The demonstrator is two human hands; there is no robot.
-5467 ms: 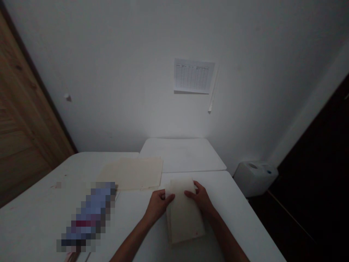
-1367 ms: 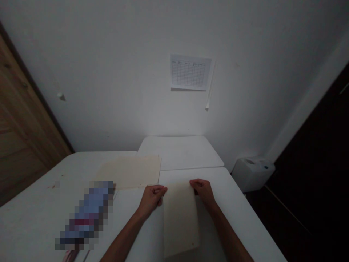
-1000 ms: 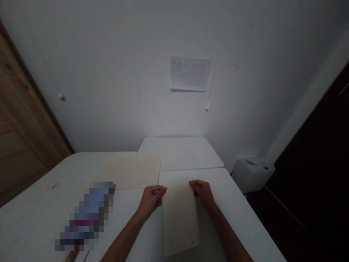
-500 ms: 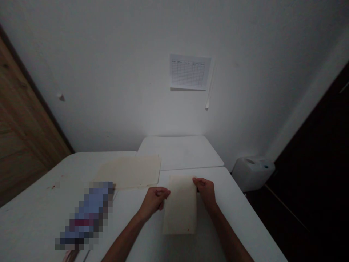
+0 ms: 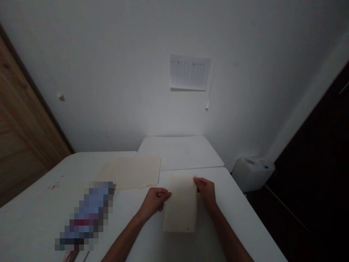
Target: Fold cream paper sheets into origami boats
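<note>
A cream sheet of folded paper (image 5: 181, 205) lies lengthwise on the white table (image 5: 40, 214) in front of me. My left hand (image 5: 154, 199) is curled at its left edge, fingertips pinching the paper near the upper half. My right hand (image 5: 206, 190) grips the right edge close to the top corner, fingers closed on the sheet. The paper lies flat with a small red mark near its lower right corner.
A pile of cream sheets (image 5: 131, 171) lies to the upper left. A blurred-out object (image 5: 87, 214) sits left of my arm. A second white table (image 5: 180, 152) abuts the wall. A printed chart (image 5: 190, 72) hangs above; a white canister (image 5: 252, 171) stands on the floor at right.
The sheet has slid away from me up the table, so its near edge now lies higher. Both hands stayed on its side edges and moved with it.
</note>
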